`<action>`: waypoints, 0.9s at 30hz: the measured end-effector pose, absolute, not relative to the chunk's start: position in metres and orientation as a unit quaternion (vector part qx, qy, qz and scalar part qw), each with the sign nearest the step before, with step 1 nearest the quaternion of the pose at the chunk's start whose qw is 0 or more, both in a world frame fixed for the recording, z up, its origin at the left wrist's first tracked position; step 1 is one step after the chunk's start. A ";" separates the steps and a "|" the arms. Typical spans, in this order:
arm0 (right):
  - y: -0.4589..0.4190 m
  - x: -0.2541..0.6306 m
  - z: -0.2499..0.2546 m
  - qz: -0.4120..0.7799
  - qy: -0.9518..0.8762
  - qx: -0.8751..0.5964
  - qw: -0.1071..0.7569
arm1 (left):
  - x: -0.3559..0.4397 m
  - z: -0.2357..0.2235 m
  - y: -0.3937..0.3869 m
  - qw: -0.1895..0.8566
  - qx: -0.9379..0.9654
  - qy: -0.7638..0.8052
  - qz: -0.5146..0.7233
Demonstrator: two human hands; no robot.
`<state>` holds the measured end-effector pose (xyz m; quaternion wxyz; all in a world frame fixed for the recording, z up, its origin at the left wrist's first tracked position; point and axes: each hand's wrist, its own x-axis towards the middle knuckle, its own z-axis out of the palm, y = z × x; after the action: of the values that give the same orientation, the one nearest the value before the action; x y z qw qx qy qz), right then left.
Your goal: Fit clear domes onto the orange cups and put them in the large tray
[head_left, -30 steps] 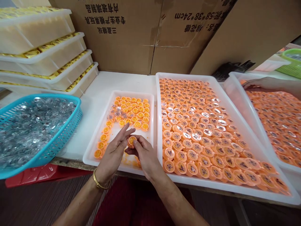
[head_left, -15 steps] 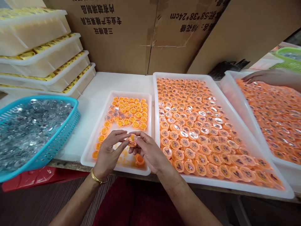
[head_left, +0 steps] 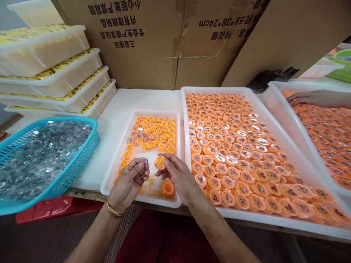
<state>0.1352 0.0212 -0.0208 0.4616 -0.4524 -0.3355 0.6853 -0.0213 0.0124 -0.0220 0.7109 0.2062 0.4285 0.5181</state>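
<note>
At lower centre, the person's left hand (head_left: 134,179) pinches a clear lid (head_left: 146,161); the right hand (head_left: 175,174) grips an orange cup (head_left: 159,162), both above the small tray (head_left: 105,182). Cardboard boxes (head_left: 148,62) stand beyond, upper centre.

basket (head_left: 94,140) left | small tray (head_left: 177,153) centre | large tray (head_left: 185,146) right | cartons (head_left: 153,65) behind
</note>
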 end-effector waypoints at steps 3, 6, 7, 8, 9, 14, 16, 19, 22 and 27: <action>0.021 0.135 -0.022 0.684 -0.341 -0.451 0.461 | -0.020 -0.023 0.013 0.713 0.195 0.431 0.518; 0.021 0.135 -0.023 0.679 -0.351 -0.452 0.460 | -0.017 -0.025 0.013 0.704 0.198 0.443 0.519; 0.021 0.135 -0.023 0.676 -0.355 -0.453 0.461 | -0.015 -0.026 0.014 0.696 0.199 0.451 0.522; 0.021 0.135 -0.023 0.672 -0.358 -0.455 0.462 | -0.013 -0.026 0.014 0.688 0.202 0.459 0.525; 0.021 0.136 -0.023 0.667 -0.363 -0.458 0.463 | -0.011 -0.026 0.015 0.680 0.205 0.465 0.528; 0.022 0.137 -0.023 0.650 -0.378 -0.469 0.463 | -0.003 -0.022 0.016 0.687 0.194 0.465 0.523; 0.022 0.137 -0.023 0.648 -0.379 -0.470 0.464 | -0.002 -0.019 0.015 0.694 0.176 0.467 0.519; 0.022 0.136 -0.024 0.646 -0.381 -0.469 0.466 | -0.003 -0.016 0.015 0.703 0.147 0.477 0.507; 0.022 0.137 -0.024 0.644 -0.381 -0.467 0.471 | -0.003 -0.017 0.014 0.711 0.132 0.484 0.493; 0.022 0.137 -0.023 0.640 -0.383 -0.469 0.472 | -0.001 -0.021 0.013 0.701 0.150 0.495 0.491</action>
<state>0.1370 0.0220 -0.0231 0.4724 -0.4690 -0.3832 0.6404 -0.0007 0.0133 -0.0211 0.7009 0.1497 0.4954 0.4909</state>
